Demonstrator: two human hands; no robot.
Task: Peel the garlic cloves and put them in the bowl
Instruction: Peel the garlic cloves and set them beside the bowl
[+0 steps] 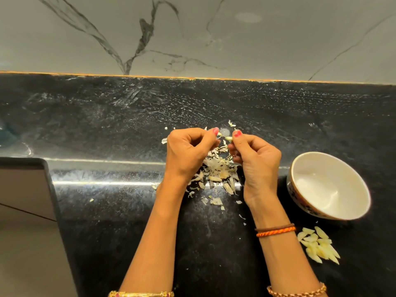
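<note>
My left hand (188, 152) and my right hand (256, 159) are raised together over the black counter, fingers curled. Between their thumb tips they pinch a small garlic clove (227, 138) with a bit of skin on it. Under the hands lies a heap of garlic skins (216, 174) with a few cloves among them. A white bowl (351, 215) with a patterned outside stands to the right of my right hand, and nothing shows inside it. Several peeled garlic cloves (320, 245) lie in a pile on the counter in front of the bowl, near my right forearm.
The black counter (107, 125) runs back to a grey marble wall (192, 35). The counter's front edge drops off at the lower left, beside a grey cabinet front (23, 185). Loose skin scraps are scattered around the heap.
</note>
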